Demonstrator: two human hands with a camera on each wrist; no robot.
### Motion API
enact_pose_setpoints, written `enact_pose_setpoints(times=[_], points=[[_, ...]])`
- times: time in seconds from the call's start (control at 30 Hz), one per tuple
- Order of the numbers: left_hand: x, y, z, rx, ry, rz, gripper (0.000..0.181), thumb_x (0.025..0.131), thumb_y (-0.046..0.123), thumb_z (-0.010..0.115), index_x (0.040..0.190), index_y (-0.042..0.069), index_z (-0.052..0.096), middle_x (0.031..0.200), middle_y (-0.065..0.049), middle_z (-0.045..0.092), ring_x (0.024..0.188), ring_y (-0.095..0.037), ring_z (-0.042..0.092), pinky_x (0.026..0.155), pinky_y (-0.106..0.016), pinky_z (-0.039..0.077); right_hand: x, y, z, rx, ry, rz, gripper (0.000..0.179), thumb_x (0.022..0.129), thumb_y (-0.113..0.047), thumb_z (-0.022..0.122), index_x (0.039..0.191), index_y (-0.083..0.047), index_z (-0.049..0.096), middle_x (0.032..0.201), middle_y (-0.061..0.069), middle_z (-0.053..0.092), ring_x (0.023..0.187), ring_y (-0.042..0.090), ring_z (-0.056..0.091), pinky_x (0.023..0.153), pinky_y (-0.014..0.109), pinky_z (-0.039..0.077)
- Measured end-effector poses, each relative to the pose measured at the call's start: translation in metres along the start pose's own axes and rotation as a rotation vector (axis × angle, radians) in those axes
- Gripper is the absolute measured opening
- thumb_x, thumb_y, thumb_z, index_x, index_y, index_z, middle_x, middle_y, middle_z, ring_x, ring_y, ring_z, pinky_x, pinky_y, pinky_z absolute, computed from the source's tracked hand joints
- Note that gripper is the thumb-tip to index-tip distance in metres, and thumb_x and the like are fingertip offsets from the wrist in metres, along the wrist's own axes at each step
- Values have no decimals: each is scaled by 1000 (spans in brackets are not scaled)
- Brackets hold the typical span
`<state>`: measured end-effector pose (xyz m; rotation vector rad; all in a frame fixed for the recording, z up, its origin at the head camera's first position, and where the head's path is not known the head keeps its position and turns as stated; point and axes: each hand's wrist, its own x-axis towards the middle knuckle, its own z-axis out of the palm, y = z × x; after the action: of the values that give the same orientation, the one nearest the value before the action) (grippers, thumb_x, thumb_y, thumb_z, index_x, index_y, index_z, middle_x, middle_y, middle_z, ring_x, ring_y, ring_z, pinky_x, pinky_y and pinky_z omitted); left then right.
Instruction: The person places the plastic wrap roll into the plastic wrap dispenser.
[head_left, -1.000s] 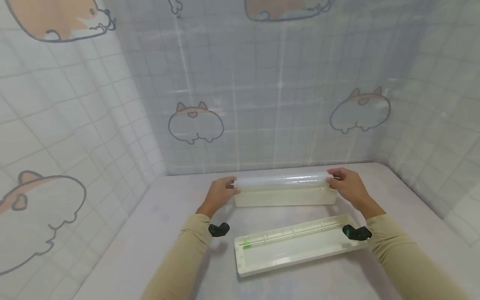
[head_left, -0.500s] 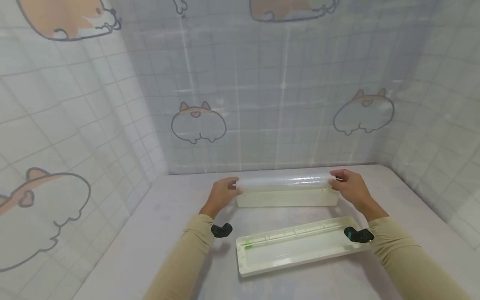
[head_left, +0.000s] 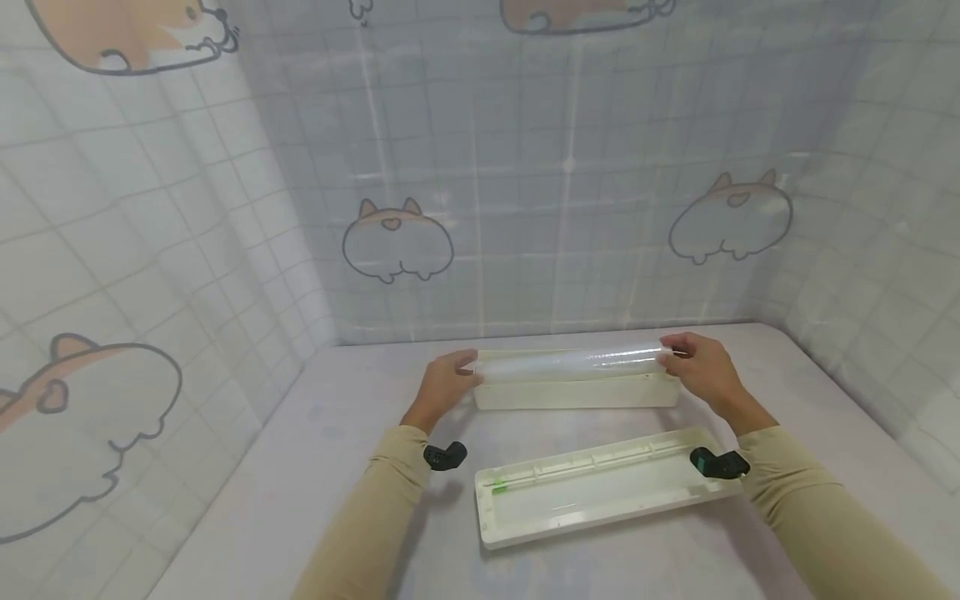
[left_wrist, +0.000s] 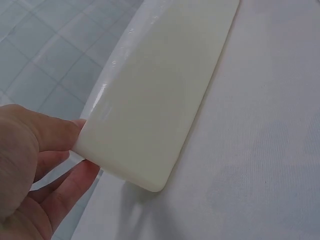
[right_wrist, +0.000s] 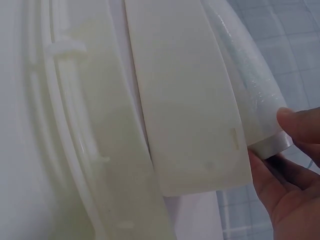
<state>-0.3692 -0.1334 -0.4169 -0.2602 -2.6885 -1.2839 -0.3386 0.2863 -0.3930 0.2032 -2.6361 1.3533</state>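
Observation:
A shiny roll of cling film lies lengthwise over the open cream box. Its left end sits lower, partly inside the box, while the right end tilts a little above the rim. My left hand holds the roll's left end at the box corner; in the left wrist view the box wall hides most of that end. With thumb and fingers, my right hand pinches the right end, where the right wrist view shows the core's edge sticking out of the film.
Nearer to me a long cream lid lies inside up, with a rail and a small green slider along it. The white table meets a tile-patterned curtain with cartoon dogs behind the box.
The roll's left end has sunk lower toward the inside of the box, so the roll now slopes up to the right and the box's back rim shows. The lid stays put.

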Motion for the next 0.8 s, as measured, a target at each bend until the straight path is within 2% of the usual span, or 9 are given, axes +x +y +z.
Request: enact_pose_setpoints(times=[0.1, 0.23, 0.43, 0.67, 0.8], points=[[0, 1, 1, 7, -3, -9, 52, 90, 15, 74, 139, 6, 59, 140, -12, 59, 114, -29, 66, 99, -44, 51, 0, -1, 0, 0, 3, 7, 45, 101, -18, 58, 138, 7, 51, 136, 30, 55, 107, 41, 66, 92, 52, 53], [-2, 1, 1, 9, 4, -24, 50, 90, 16, 74, 138, 6, 60, 140, -12, 59, 114, -30, 65, 98, -46, 51, -2, -4, 1, -32, 11, 8, 45, 101, -18, 58, 138, 7, 52, 133, 31, 56, 106, 41, 66, 90, 53, 54], [-5, 2, 2, 3, 30, -32, 39, 90, 15, 74, 128, 7, 68, 138, -10, 61, 112, -29, 67, 95, -46, 53, -2, -6, 0, -129, 5, -46, 45, 102, -22, 59, 136, 7, 54, 131, 31, 58, 103, 41, 67, 86, 53, 55], [-5, 1, 5, 10, 33, -28, 34, 91, 15, 73, 123, 7, 70, 138, -8, 61, 110, -26, 67, 95, -44, 53, 0, -3, -3, -169, -26, -45, 50, 97, -21, 66, 136, 8, 53, 133, 33, 55, 122, 49, 54, 94, 58, 49], [-7, 1, 4, 5, 36, -49, 34, 91, 17, 73, 124, 9, 70, 139, -6, 61, 113, -27, 65, 95, -45, 52, 1, -4, -4, -199, -21, -73, 49, 96, -18, 67, 135, 9, 55, 131, 32, 57, 119, 48, 56, 92, 58, 50]])
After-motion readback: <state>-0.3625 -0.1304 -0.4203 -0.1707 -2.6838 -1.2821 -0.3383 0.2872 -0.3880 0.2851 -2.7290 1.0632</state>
